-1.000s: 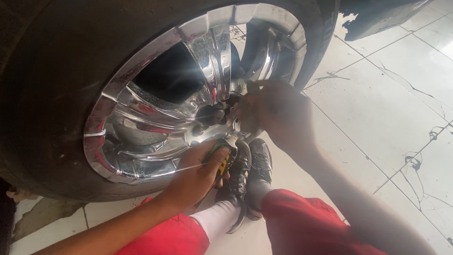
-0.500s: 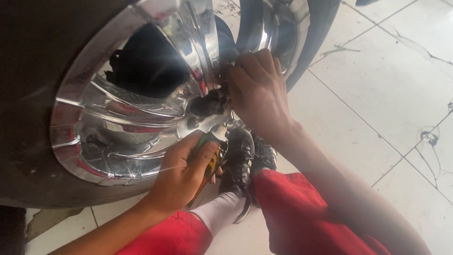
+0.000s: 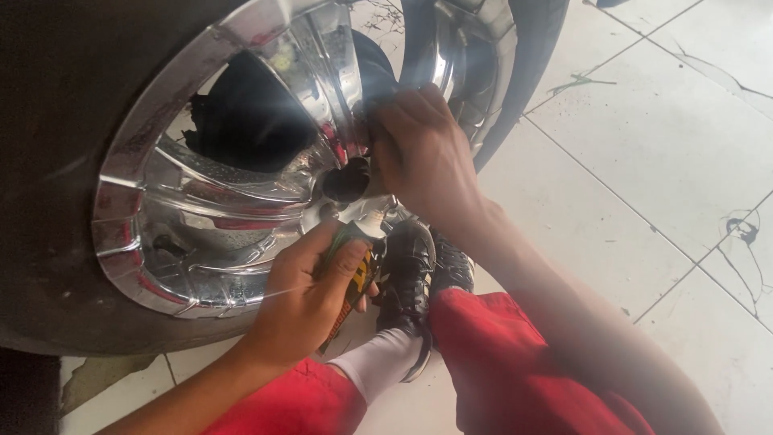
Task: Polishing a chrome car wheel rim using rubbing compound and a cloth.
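Observation:
A large chrome wheel rim [image 3: 201, 201] in a black tyre [image 3: 56, 72] fills the left and top of the view. My right hand [image 3: 423, 157] rests on the hub [image 3: 348, 179] at the rim's centre, fingers curled against it. Just below, my left hand [image 3: 310, 294] grips a tool with a green, yellow and black handle [image 3: 353, 278], its upper end pointing up at the hub. What the right fingers hold at the hub is hidden.
My legs in red trousers [image 3: 499, 354] with a white sock [image 3: 378, 362] and black shoes [image 3: 411, 274] are tucked under the wheel. Pale cracked floor tiles [image 3: 644, 145] spread to the right.
The view has drifted so the wheel sits further left and closer. Both hands stay at the hub, the left one still gripping the tool.

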